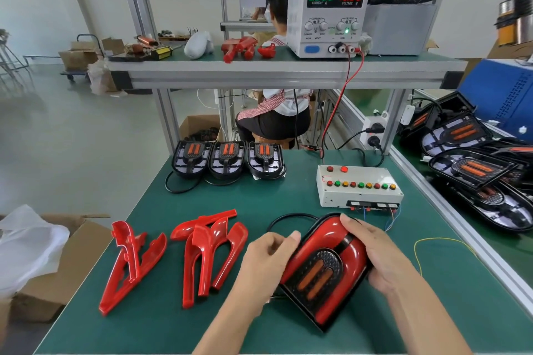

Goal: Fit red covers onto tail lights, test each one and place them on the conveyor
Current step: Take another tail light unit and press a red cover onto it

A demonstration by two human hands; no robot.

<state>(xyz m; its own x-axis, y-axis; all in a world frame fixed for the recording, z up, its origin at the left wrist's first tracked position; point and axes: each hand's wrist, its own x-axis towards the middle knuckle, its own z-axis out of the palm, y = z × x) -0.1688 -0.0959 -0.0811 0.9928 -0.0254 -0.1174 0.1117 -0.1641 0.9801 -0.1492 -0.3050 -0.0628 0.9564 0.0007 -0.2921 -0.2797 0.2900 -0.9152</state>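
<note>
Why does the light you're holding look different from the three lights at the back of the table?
The held tail light wears a shiny red cover; the three back lights are bare black with no cover. The held one is gripped by the left hand and right hand; the back three sit untouched in a row. All show two orange strips.

Tabletop (288, 204): tail light (323, 265) at near centre, left hand (268, 256) on its left side, right hand (375, 251) on its right. Loose covers (173, 253) lie to its left. Three uncovered tail lights (227, 158) in a row at the far edge. Test box (359, 186) far right, behind the held unit. Power supply (328, 14) on the upper shelf (259, 66). Conveyor (516, 242) right of the tabletop, more tail lights (473, 167) piled on it.
</note>
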